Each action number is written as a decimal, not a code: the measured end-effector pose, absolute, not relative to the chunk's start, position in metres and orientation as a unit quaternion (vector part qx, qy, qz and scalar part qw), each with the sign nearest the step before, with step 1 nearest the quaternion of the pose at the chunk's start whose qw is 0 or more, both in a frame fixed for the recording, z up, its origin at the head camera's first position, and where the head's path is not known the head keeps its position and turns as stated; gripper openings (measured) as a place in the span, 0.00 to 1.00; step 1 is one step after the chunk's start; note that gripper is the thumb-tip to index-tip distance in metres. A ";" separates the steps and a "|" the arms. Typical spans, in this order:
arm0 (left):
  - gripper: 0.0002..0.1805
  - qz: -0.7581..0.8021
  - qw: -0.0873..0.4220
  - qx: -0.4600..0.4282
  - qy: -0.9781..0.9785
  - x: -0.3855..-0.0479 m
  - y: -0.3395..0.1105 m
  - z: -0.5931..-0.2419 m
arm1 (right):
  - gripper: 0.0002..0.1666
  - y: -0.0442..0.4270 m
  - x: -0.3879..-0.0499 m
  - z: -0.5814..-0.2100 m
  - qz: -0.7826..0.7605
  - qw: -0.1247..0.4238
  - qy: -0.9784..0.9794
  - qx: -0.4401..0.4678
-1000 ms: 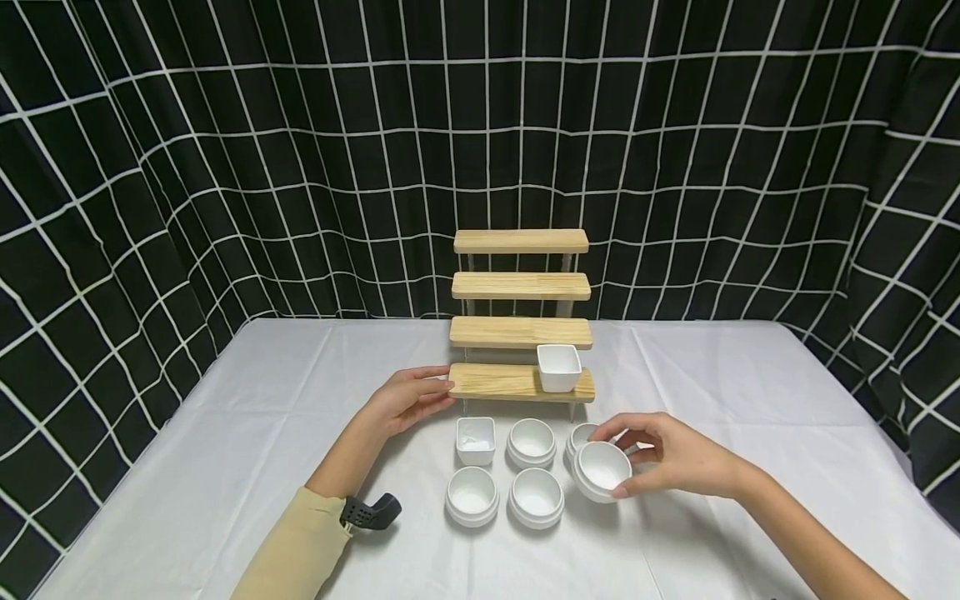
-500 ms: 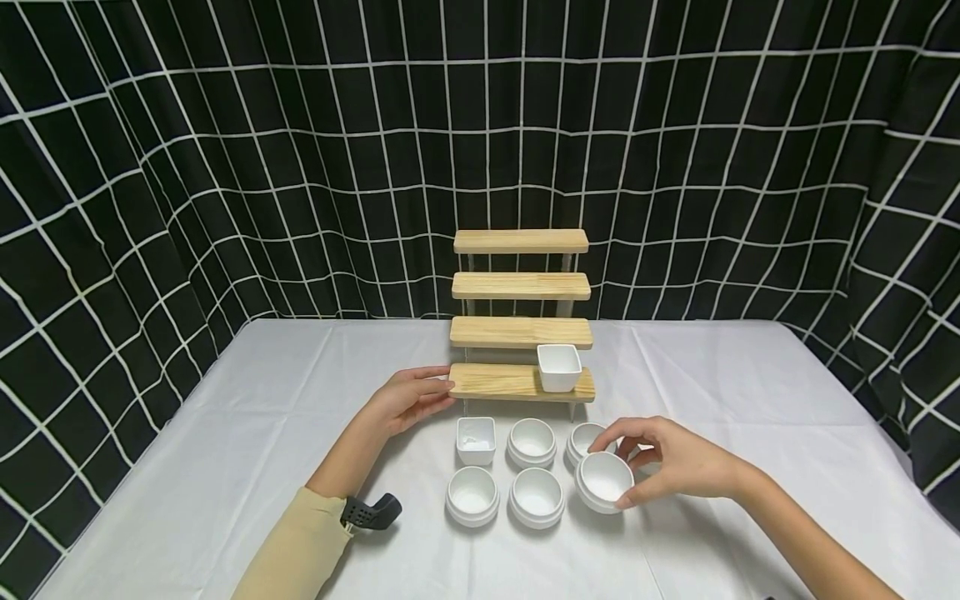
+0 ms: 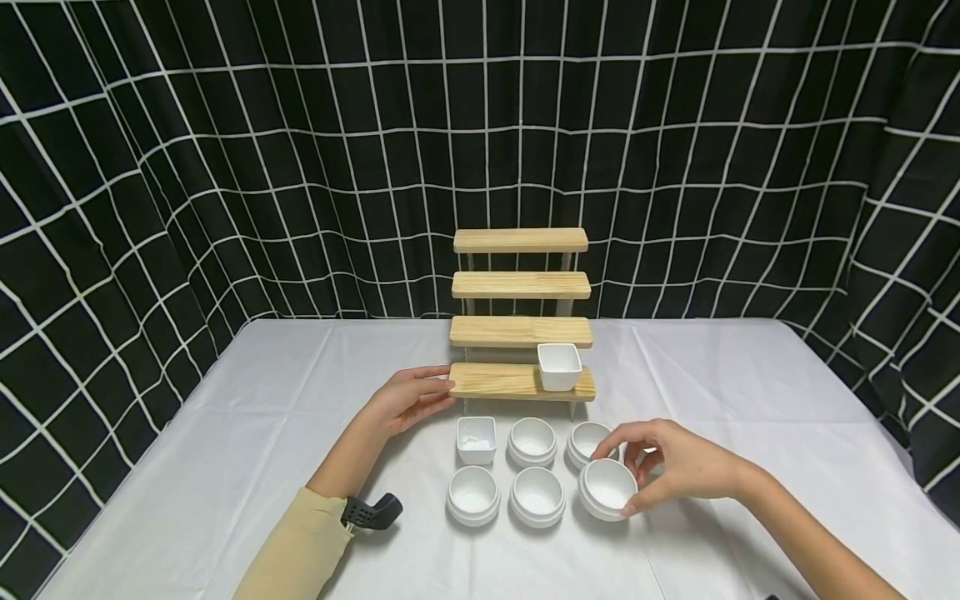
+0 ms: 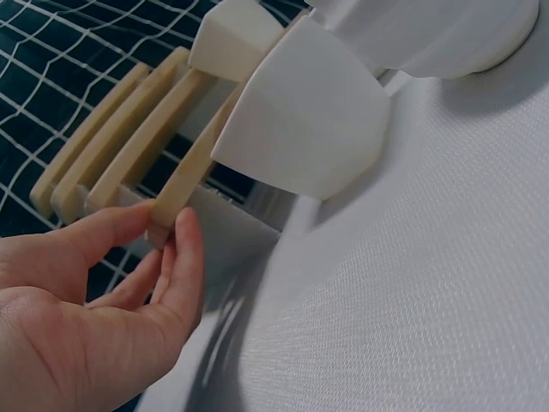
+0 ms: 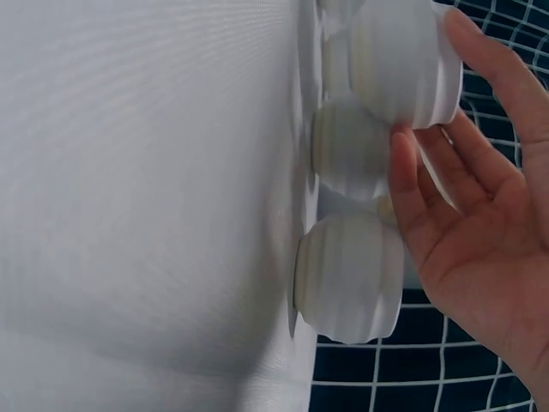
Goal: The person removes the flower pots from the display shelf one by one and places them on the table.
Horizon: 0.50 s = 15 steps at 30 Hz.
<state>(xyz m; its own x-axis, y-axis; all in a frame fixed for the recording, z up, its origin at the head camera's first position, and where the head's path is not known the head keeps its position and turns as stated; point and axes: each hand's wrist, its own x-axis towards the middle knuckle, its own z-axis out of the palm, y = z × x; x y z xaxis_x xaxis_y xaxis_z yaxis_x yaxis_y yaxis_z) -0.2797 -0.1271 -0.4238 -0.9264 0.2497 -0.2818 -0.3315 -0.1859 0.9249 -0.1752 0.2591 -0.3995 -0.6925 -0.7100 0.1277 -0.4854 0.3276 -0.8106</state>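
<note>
My right hand [image 3: 678, 462] pinches a white round ribbed bowl [image 3: 606, 486] by its side, with thumb and fingers on opposite sides. In the right wrist view, the held bowl [image 5: 403, 64] appears slightly off the cloth. Behind it, another round bowl [image 3: 587, 439] is partly hidden by my fingers. My left hand [image 3: 408, 400] pinches the left end of the lowest wooden shelf board [image 3: 495, 381], plainly visible in the left wrist view [image 4: 182, 184]. A white square bowl [image 3: 558, 367] stands on that board's right part.
In front of the stepped stand with several boards [image 3: 521, 285], a square bowl [image 3: 476, 440] and round bowls [image 3: 532, 442] stand on the white cloth [image 3: 360, 550]. Two more round bowls [image 3: 473, 497] form the front row. A black gridded curtain [image 3: 375, 167] hangs behind.
My right hand has moved the round bowl a little toward me and to the right, uncovering more of the bowl behind. My left hand stays on the board.
</note>
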 end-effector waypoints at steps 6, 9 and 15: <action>0.28 0.769 0.189 -0.032 0.610 -0.280 -0.127 -0.423 | 0.32 0.259 -0.174 -0.399 -0.442 0.133 0.800 -0.382; 0.28 0.768 0.188 -0.032 0.612 -0.280 -0.127 -0.423 | 0.32 0.258 -0.174 -0.400 -0.439 0.140 0.796 -0.392; 0.28 0.766 0.186 -0.032 0.614 -0.281 -0.127 -0.425 | 0.32 0.255 -0.173 -0.403 -0.426 0.133 0.794 -0.413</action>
